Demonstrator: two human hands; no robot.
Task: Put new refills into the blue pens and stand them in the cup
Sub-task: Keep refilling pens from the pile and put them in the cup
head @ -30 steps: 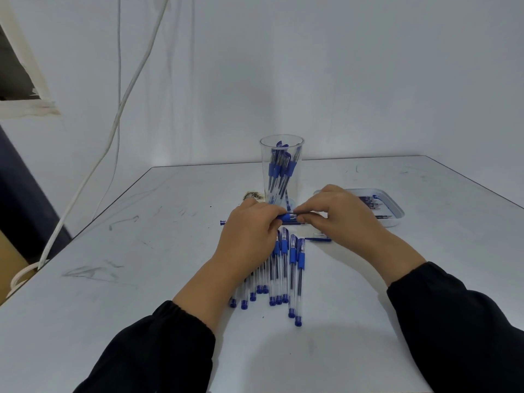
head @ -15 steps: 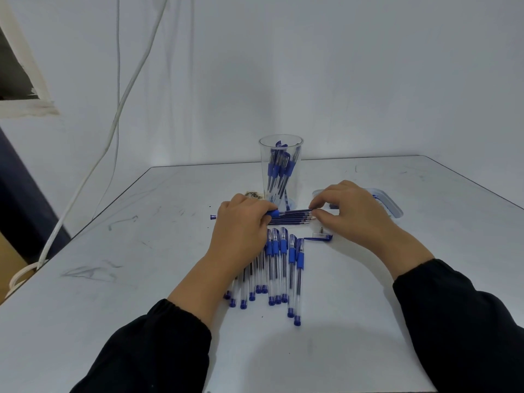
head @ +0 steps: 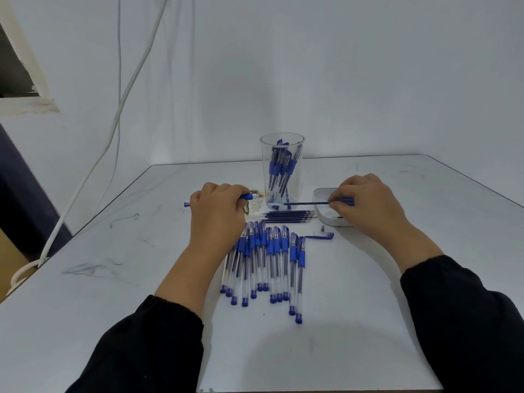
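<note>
Nearest, two black sleeves (head: 147,344) reach in over the white table (head: 85,307). Between the forearms lies a row of capped blue pens (head: 266,265), side by side, caps pointing far, blue end plugs near. Just right of the row's far end lies a loose blue cap (head: 320,236).

Beyond the row a small bundle of refills (head: 289,215) lies crosswise on the table, tips to the right.

The left hand (head: 218,214) is curled round a pen barrel (head: 249,196) held crosswise; its blue grip end sticks out to the right of the fist and its blue plug shows at the left. The right hand (head: 365,202) pinches one thin refill (head: 306,204) between thumb and fingertips, the refill pointing left toward the barrel, with a clear gap between the two. That hand hovers over a shallow white tray (head: 321,194) at the right, whose contents are mostly hidden.

Farther back, between the hands, a clear cup (head: 282,146) stands upright with several blue pens leaning inside it. A small brownish scrap (head: 253,192) lies just left of the cup. White cables (head: 119,109) hang down the wall at far left.
</note>
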